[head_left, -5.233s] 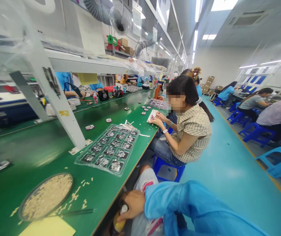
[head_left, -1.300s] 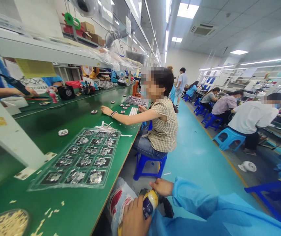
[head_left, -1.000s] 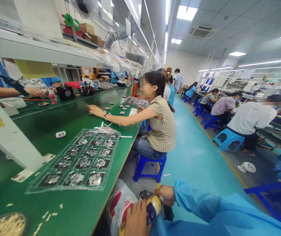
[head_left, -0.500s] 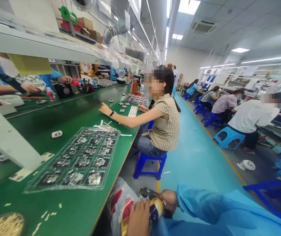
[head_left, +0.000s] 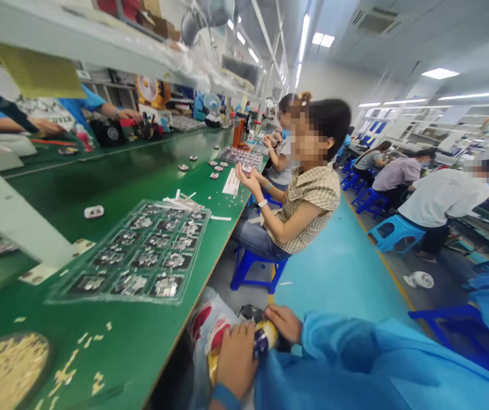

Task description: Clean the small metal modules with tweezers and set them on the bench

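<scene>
Low at the bottom centre, beside the table edge, my left hand lies with bent fingers over a yellow and dark blue package. My right hand is at the far end of that package, its fingers curled against the top by a black plastic bag. A clear plastic bag with red print hangs left of my left hand. The undersides of both hands are hidden.
On the green table lie a clear tray of metal parts, paper strips and a round dish of yellowish bits. A seated person holds a small part on the right. A blue stool stands below.
My right hand has shifted left and closer to my left hand on the package. The neighbouring person has drawn an arm back from the table and raised both hands together. The view has tilted.
</scene>
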Demonstrator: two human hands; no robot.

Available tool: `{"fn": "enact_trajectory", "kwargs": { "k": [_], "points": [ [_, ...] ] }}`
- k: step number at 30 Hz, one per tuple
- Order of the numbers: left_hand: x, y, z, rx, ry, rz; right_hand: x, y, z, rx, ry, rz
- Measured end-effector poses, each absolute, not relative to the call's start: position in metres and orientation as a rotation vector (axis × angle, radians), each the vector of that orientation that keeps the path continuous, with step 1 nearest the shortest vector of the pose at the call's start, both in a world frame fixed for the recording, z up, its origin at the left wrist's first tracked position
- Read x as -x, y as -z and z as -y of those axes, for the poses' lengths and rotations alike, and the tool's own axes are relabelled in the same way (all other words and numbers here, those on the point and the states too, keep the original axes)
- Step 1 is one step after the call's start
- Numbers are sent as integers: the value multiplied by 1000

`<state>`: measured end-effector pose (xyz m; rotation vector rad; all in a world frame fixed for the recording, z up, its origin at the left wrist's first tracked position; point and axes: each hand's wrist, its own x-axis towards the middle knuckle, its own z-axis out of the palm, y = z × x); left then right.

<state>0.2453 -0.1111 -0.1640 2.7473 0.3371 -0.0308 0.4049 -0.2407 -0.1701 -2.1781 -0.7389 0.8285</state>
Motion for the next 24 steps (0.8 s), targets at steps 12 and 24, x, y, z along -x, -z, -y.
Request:
{"fn": "enact_trajectory", "kwargs": {
  "k": [12,24],
  "points": [
    [-238,163,107,-2693,-38,-315,-406,187,238,2076,-982,646],
    [-239,169,100,-2672,-62,-371,-408,197,225,2049,-1144,308]
  ]
}}
